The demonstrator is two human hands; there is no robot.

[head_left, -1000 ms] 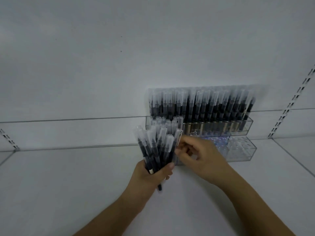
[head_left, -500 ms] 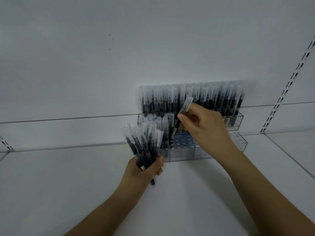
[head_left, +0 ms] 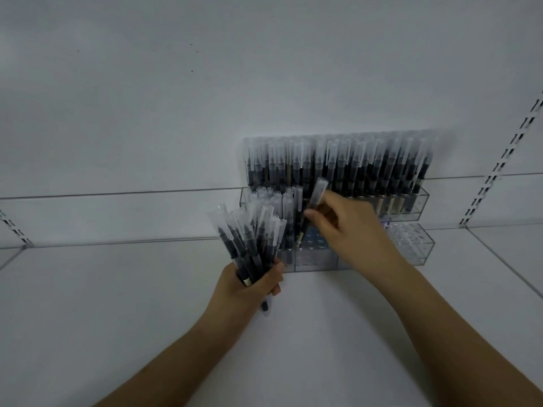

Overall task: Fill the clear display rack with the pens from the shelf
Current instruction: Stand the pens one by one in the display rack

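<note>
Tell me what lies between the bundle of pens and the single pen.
In the head view, capped pens standing in the clear rack's lower tier lie between the bundle and the single pen.

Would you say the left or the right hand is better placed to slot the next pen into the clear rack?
Right. The right hand already pinches a single pen over the rack, while the left hand grips the bundle of pens.
</note>
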